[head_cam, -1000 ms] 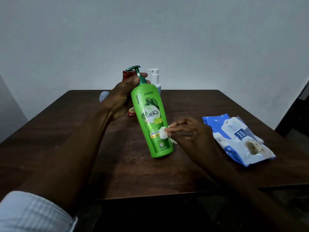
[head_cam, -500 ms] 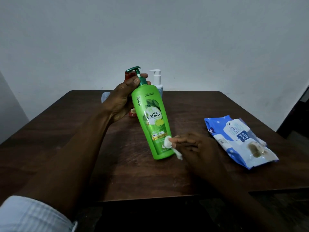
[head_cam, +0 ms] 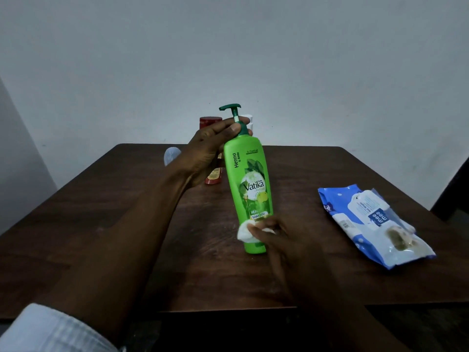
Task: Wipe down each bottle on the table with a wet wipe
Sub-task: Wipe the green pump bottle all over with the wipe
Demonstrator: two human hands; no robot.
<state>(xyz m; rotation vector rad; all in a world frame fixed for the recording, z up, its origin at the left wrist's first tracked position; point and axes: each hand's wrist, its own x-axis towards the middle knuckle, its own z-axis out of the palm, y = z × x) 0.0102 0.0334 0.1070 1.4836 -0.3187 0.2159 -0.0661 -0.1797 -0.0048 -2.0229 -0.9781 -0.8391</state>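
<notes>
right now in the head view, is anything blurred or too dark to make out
Head view: dim, flat light, no glare; the green bottle shows a sharp label; the right hand and wet wipe look soft, likely motion blur; the wide lens splays the table edges outward; below the near edge it is near black.
</notes>
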